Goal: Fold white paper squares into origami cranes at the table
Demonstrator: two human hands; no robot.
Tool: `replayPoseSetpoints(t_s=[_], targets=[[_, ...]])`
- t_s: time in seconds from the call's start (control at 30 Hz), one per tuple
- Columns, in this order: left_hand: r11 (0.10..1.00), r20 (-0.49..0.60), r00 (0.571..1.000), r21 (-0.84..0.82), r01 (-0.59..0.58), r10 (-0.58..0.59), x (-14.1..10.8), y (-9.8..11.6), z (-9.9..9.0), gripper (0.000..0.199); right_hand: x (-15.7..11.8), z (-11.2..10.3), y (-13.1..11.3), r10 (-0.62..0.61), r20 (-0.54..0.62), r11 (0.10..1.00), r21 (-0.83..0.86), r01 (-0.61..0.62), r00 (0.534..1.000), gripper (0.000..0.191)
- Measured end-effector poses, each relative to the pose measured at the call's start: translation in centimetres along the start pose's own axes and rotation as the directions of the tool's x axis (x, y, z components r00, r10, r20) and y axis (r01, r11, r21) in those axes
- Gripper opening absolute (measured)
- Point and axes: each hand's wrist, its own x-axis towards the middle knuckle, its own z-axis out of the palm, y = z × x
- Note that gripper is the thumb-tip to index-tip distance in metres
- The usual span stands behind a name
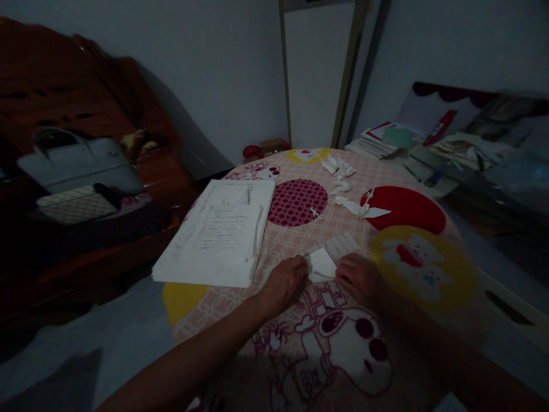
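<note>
A small folded piece of white paper (321,265) lies on the patterned tablecloth between my two hands. My left hand (288,278) grips its left edge with curled fingers. On the opposite side my right hand (358,277) is closed over the paper's right corner. Just beyond the paper, another pale strip of paper (343,245) lies flat. Farther off, several folded white paper shapes (362,209) rest on the cloth, one cluster (338,166) near the far edge. The undersides of both hands and the fingertips are hidden.
A thick stack of printed sheets (214,252) sits on the left of the round table (309,234). Left of the table stands a wooden bench (158,166) with a grey handbag (86,163). Papers and a green item (397,137) fill the glass-topped surface at right.
</note>
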Motion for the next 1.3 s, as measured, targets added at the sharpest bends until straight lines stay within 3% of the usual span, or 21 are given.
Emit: replayPoseSetpoints(t_s=[0.17,0.3,0.53,0.73,0.9,1.1,1.3], targets=[[0.968,-0.062,0.997,-0.248,0.035,-0.052,0.0,0.5,-0.9,0.007,0.9,-1.1,0.3,0.035,0.166,0.999,0.014,-0.038,0.985,0.015],[0.931,-0.097,0.981,-0.341,0.127,-0.17,-0.1,1.4,-1.1,0.012,1.1,-1.6,0.1,0.114,0.178,0.993,0.021,-0.12,0.977,0.014],[0.914,-0.139,0.948,-0.336,0.229,-0.288,-0.2,1.9,-0.4,0.012,0.7,-1.0,-0.2,0.172,0.125,0.979,0.091,-0.184,0.977,0.016],[0.904,-0.151,0.925,-0.314,0.289,-0.349,-0.2,2.5,-0.1,0.01,0.6,-0.5,-0.3,0.152,0.086,0.987,0.043,-0.156,0.985,0.017],[0.889,-0.125,0.904,-0.278,0.363,-0.408,0.2,2.7,-0.1,0.01,0.2,-0.3,0.1,0.121,0.073,0.986,0.109,-0.128,0.99,0.016],[0.885,-0.106,0.894,-0.233,0.402,-0.434,0.5,2.6,-0.2,0.01,0.6,-0.4,-0.1,0.164,0.116,0.981,0.084,-0.174,0.98,0.015],[0.894,-0.11,0.9,-0.215,0.394,-0.423,0.5,2.4,-0.1,0.01,1.4,-1.0,0.1,0.203,0.232,0.97,0.086,-0.228,0.951,0.016]])
